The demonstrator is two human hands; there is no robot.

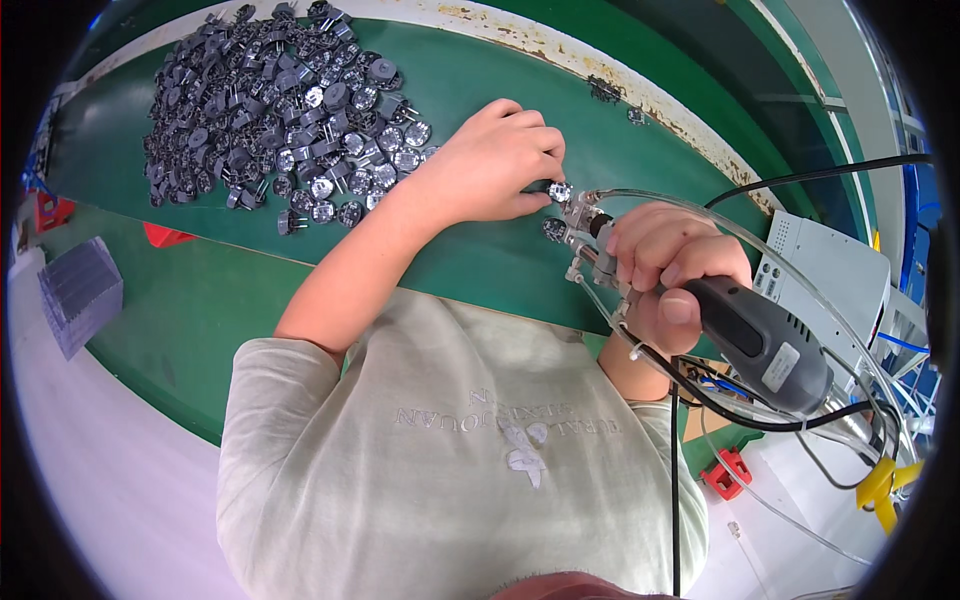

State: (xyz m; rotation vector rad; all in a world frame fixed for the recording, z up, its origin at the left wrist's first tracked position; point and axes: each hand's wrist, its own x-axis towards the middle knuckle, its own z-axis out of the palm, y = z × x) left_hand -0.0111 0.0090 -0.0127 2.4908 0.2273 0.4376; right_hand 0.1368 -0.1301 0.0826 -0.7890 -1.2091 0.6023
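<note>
My left hand [500,160] is closed in a pinch on a small round part [560,190] with a shiny, silvery face. Its arm reaches over the green worktop [470,262]. Wrapped in my right hand [675,255] is a grey and black handheld power tool [757,335], fitted at its front with metal fittings and clear hoses. The tool's front end meets or nearly meets the pinched part; the exact contact is too small to tell. Just below it, another small dark round part [554,230] sits by the tool's fittings.
A large heap of dark round parts with pins [270,110] covers the worktop's far left. A few dark pieces [604,90] lie near the worn white rim. To the right stands a light grey box [825,270], with cables and hoses crossing around it. Red holders [727,474] are lower down.
</note>
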